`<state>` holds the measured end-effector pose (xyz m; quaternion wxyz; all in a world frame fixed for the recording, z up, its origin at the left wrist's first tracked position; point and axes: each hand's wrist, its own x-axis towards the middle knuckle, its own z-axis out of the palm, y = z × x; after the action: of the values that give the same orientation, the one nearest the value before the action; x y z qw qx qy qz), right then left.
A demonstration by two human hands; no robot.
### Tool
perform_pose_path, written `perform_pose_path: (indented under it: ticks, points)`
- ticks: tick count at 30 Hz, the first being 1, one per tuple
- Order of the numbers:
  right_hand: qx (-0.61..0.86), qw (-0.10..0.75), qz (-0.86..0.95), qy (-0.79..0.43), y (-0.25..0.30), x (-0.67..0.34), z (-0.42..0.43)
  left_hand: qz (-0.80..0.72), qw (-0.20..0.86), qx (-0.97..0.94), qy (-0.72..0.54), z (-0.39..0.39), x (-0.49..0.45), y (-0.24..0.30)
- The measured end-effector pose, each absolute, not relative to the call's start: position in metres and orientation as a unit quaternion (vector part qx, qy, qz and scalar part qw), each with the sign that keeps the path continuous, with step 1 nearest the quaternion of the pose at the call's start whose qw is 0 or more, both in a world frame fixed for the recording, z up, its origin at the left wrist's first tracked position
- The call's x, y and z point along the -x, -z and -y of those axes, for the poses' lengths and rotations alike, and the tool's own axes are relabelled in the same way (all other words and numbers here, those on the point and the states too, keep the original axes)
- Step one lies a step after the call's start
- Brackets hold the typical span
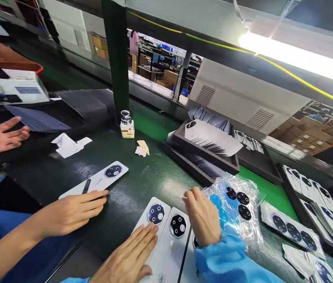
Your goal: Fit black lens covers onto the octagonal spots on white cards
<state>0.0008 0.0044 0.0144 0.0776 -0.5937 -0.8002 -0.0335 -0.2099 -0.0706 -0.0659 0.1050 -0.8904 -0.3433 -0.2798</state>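
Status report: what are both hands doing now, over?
Left hand flat on white back covers. Right hand curled at clear bag of black discs. Co-worker's hand close, on another cover.

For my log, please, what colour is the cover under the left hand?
The cover under the left hand is white, clearest in the head view.

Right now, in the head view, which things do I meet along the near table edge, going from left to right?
A co-worker's hand, left hand, right hand, clear bag of black rings, packet of camera rings.
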Motion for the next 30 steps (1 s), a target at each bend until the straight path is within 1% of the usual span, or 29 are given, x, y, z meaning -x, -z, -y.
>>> perform_pose_path:
  ticks: [2,3,8,11,16,22,30]
  points:
    - [0.586,0.068,0.803,-0.091,-0.008,0.024,-0.006,0.352,0.084,0.891,0.275,0.073,0.209,0.077]
    - [0.581,0.064,0.801,-0.127,-0.005,0.033,-0.008,0.363,0.072,0.887,0.275,0.074,0.208,0.082]
    - [0.584,0.064,0.789,-0.178,0.012,0.046,-0.019,0.409,0.018,0.863,0.296,0.076,0.209,0.104]
    - [0.584,0.077,0.785,-0.189,0.021,0.045,-0.023,0.404,-0.004,0.861,0.31,0.077,0.212,0.102]
    - [0.576,0.088,0.79,-0.191,0.032,0.042,-0.027,0.372,0.059,0.875,0.303,0.075,0.21,0.082]
    - [0.563,0.066,0.807,-0.163,0.036,0.043,-0.03,0.344,0.134,0.874,0.317,0.07,0.204,0.059]
    - [0.493,0.034,0.861,-0.119,0.028,0.048,-0.016,0.351,0.138,0.876,0.302,0.071,0.204,0.057]
